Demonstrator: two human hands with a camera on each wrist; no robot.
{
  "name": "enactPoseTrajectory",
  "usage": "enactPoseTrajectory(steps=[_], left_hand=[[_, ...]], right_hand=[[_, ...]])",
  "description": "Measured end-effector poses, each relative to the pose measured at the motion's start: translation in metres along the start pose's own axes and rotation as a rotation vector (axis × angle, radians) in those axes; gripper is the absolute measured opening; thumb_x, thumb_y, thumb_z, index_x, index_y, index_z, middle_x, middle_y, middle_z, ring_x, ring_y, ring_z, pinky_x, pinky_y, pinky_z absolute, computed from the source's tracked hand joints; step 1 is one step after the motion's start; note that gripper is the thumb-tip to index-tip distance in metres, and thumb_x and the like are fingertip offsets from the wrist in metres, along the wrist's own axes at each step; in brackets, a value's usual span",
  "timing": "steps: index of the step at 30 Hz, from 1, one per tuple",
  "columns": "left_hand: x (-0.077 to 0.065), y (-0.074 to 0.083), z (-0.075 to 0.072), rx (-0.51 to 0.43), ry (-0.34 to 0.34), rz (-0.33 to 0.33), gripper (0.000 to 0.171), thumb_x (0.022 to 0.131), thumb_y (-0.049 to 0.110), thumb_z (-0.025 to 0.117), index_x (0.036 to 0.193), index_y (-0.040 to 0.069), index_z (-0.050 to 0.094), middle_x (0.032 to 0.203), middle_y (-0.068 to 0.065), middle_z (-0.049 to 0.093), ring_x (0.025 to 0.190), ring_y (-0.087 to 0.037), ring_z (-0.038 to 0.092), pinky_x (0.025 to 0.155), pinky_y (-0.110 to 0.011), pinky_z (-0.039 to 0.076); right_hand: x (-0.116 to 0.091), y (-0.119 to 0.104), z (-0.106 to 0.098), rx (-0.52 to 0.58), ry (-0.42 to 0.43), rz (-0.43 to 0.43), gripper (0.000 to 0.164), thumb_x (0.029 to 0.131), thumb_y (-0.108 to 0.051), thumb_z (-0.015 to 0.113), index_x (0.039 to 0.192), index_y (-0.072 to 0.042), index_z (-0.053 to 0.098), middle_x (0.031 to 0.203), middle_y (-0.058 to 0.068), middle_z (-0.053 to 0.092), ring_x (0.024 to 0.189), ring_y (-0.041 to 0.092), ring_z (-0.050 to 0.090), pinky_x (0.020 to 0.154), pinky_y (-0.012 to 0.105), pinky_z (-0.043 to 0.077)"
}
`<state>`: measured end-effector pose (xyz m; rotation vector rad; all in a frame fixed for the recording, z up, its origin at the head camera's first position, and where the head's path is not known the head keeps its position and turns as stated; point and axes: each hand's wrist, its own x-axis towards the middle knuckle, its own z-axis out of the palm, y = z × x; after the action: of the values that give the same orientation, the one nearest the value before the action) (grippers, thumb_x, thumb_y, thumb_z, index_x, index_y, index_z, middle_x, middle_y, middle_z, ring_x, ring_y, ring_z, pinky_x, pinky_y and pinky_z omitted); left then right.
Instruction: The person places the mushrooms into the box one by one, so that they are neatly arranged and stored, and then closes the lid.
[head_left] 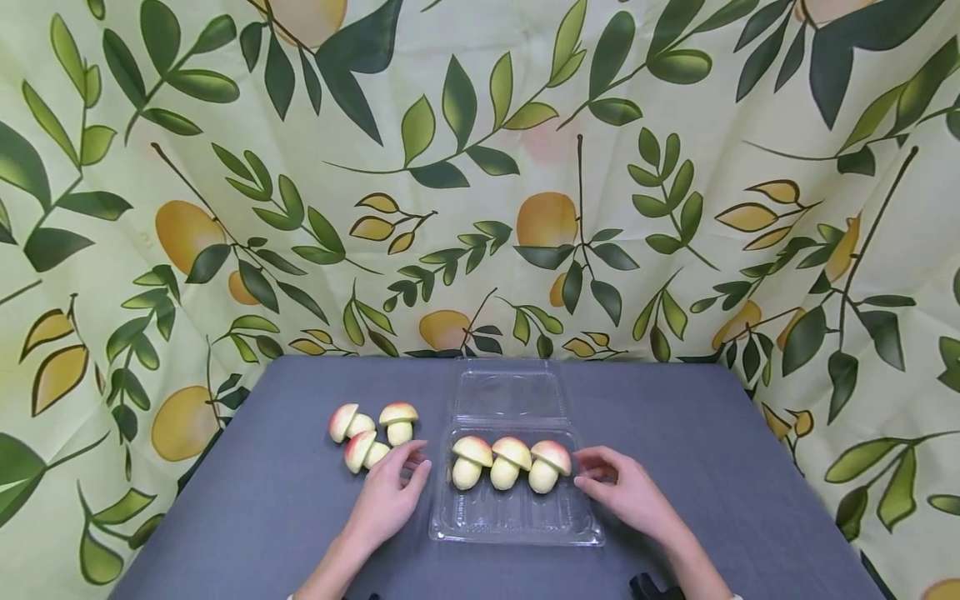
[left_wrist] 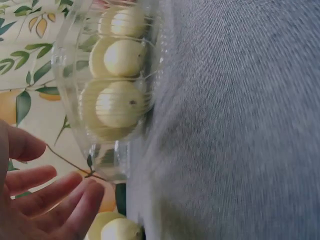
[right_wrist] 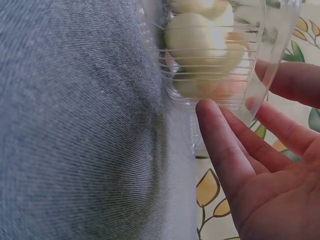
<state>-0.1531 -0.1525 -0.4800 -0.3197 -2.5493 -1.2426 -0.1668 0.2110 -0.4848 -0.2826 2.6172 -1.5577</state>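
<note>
Three mushroom-shaped pieces, including the middle one (head_left: 510, 463), stand side by side in a clear plastic clamshell container (head_left: 517, 532). They have pale stems and caps blushed red. My left hand (head_left: 390, 492) hovers between the container and three more mushroom-shaped pieces, its fingers loosely bent with nothing in them. In the left wrist view that hand (left_wrist: 47, 200) shows apart from the clear wall. On the other side, my right hand (head_left: 622, 483) has its fingertips right at the container's right wall, beside the rightmost piece (head_left: 550, 467). The right wrist view shows its relaxed fingers (right_wrist: 225, 145) overlapping the wall.
The container's lid (head_left: 510, 395) lies folded back toward the far edge of the grey table (head_left: 675, 417). Loose mushroom-shaped pieces, one (head_left: 399, 423) among them, are grouped left of the container. A leaf-and-fruit patterned cloth (head_left: 480, 208) hangs behind and around the table. A black object (head_left: 652, 587) shows by the right wrist.
</note>
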Motion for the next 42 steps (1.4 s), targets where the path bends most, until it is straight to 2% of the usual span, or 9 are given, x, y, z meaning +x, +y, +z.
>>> enactPoseTrajectory(steps=[3,10,15,19,24,31,35,42], left_hand=[[0.000,0.000,-0.005,0.036,0.066,0.046,0.023,0.094,0.005,0.069,0.117,0.004,0.070,0.101,-0.007,0.070,0.090,-0.016,0.066,0.069,-0.024,0.058],[-0.002,-0.011,-0.022,0.218,0.225,0.166,0.020,0.088,0.001,0.074,0.108,0.002,0.073,0.095,-0.003,0.071,0.073,-0.008,0.066,0.066,-0.030,0.058],[0.001,-0.023,-0.036,0.322,0.295,0.216,0.021,0.085,0.004,0.077,0.105,0.003,0.073,0.097,-0.008,0.070,0.078,-0.021,0.067,0.066,-0.043,0.055],[0.004,-0.031,-0.045,0.390,0.332,0.230,0.022,0.082,0.006,0.079,0.103,0.004,0.073,0.096,-0.009,0.070,0.082,-0.029,0.066,0.066,-0.051,0.054],[0.008,-0.039,-0.054,0.417,0.332,0.166,0.024,0.083,0.012,0.079,0.104,0.003,0.073,0.097,-0.012,0.068,0.087,-0.036,0.066,0.068,-0.058,0.053],[0.010,-0.047,-0.058,0.374,0.215,-0.017,0.032,0.088,0.022,0.078,0.113,0.002,0.071,0.107,-0.017,0.067,0.100,-0.042,0.063,0.079,-0.061,0.051],[0.012,-0.052,-0.058,0.323,0.164,-0.096,0.036,0.089,0.024,0.078,0.117,0.002,0.070,0.113,-0.019,0.065,0.105,-0.042,0.061,0.086,-0.059,0.049],[0.015,-0.058,-0.054,0.254,0.139,-0.138,0.037,0.088,0.022,0.079,0.118,0.001,0.070,0.112,-0.021,0.065,0.104,-0.039,0.061,0.088,-0.055,0.047]], right_hand=[[0.000,0.001,-0.003,0.006,-0.005,-0.004,0.036,0.089,-0.015,0.078,0.121,-0.003,0.067,0.110,0.010,0.068,0.097,0.021,0.068,0.077,0.027,0.057],[-0.001,0.000,-0.004,0.036,-0.044,-0.019,0.039,0.091,-0.016,0.078,0.124,0.000,0.065,0.113,0.012,0.067,0.098,0.023,0.067,0.077,0.027,0.057],[0.000,0.001,-0.003,0.036,-0.048,0.000,0.038,0.091,-0.015,0.077,0.124,-0.001,0.065,0.113,0.013,0.067,0.098,0.023,0.067,0.077,0.027,0.057],[0.003,0.001,-0.002,0.034,-0.040,0.016,0.037,0.091,-0.016,0.077,0.123,-0.002,0.066,0.113,0.011,0.067,0.098,0.022,0.067,0.076,0.027,0.057],[0.003,0.002,-0.002,0.039,-0.045,0.010,0.038,0.091,-0.017,0.077,0.123,-0.002,0.065,0.113,0.011,0.067,0.097,0.021,0.067,0.076,0.028,0.057],[0.003,0.002,-0.003,0.049,-0.051,0.014,0.036,0.091,-0.015,0.077,0.123,-0.001,0.065,0.112,0.012,0.067,0.096,0.021,0.067,0.076,0.028,0.057],[0.004,0.003,-0.003,0.055,-0.055,0.013,0.037,0.091,-0.015,0.077,0.123,-0.002,0.065,0.112,0.011,0.067,0.096,0.021,0.067,0.076,0.027,0.057],[0.000,0.003,-0.002,0.093,-0.061,0.002,0.039,0.091,-0.014,0.077,0.125,0.000,0.063,0.114,0.014,0.066,0.097,0.023,0.067,0.076,0.027,0.057]])
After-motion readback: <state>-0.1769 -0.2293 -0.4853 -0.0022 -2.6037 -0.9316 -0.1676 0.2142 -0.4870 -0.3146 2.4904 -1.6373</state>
